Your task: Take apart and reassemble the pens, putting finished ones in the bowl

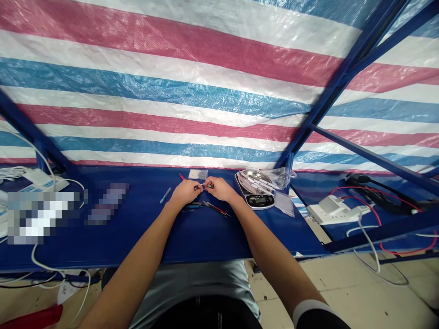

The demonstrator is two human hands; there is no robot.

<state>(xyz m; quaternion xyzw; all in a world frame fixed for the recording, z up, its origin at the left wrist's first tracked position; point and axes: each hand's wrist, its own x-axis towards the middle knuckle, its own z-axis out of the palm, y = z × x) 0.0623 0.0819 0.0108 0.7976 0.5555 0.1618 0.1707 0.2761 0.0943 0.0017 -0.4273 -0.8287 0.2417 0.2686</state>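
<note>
My left hand (188, 192) and my right hand (219, 188) meet over the blue table (137, 242), fingertips pinched close together. A small dark blue pen-like piece (205, 186) shows between them; the fingers partly cover it, and I cannot tell whether it is one part or two. Just below the hands lie several thin dark sticks with red ends (216, 209), like pencils or refills, and some short blue pieces (194, 206). Left of my left hand is a light blue pen (165, 195). A pink pen-like tip (181, 177) and a small clear bag (198, 174) lie behind the hands.
On the right stands a kitchen scale (259, 201) bearing a metal bowl (255, 175) and several white pen-like items (262, 185), with clear plastic bags (284, 203) beside it. White power strips (336, 211) and cables sit farther out. Blue frame bars (308, 114) slope up at the sides.
</note>
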